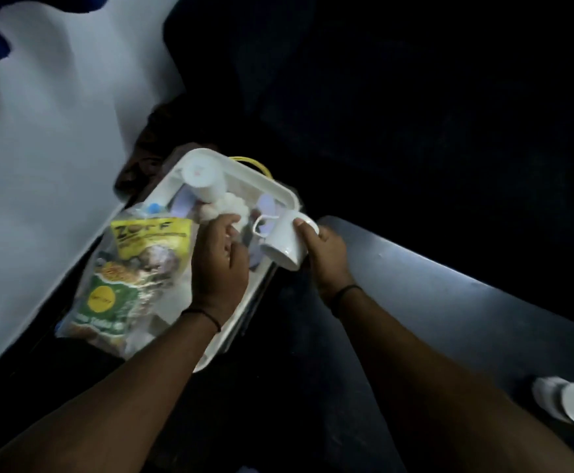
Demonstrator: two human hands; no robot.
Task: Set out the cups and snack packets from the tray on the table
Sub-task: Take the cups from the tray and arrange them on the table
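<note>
Cup [287, 242]: gripped in right hand [325, 257], tilted over the right rim of tray [278, 189]. Desk [432, 295] lies just right, nearer this hand. Left hand [219, 264]: fingers curled in the tray beside packets [132, 268]; hold unclear. Second cup [572, 402]: on desk.

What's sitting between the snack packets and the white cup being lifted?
In the head view, the left hand lies between the snack packets and the white cup gripped by the right hand, reaching into the tray.
</note>
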